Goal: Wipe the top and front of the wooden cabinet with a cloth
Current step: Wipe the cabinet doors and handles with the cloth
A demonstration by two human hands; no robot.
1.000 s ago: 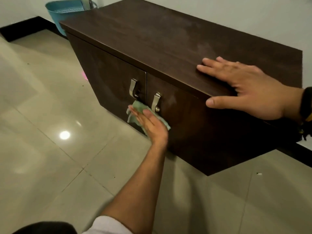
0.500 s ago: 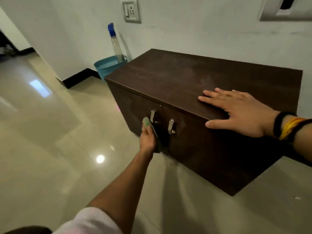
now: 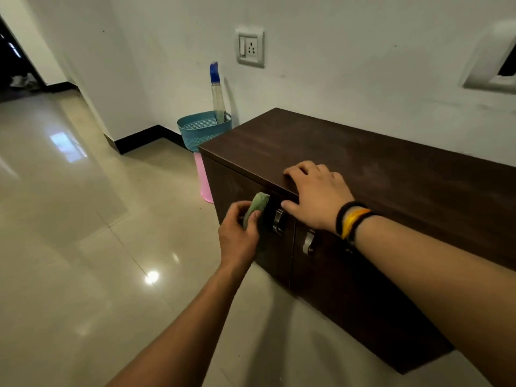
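While bracing on the dark brown wooden cabinet top, right hand fingers spread, gripped crumpled pale green cloth in left hand against left door, mid front-wiping; likely needed pressing flat, sweeping rightward.

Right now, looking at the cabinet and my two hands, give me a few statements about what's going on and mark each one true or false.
1. The left hand holds the green cloth against the cabinet front. True.
2. The right hand holds a spray bottle. False: it rests on the cabinet's top front edge; the spray bottle stands in the blue basket.
3. Both cabinet doors are shut. True.
4. The cloth is lying on top of the cabinet. False: it is in the left hand's grip, at the front left door beside a metal handle.
5. The blue basket is by the wall beyond the cabinet's left end. True.
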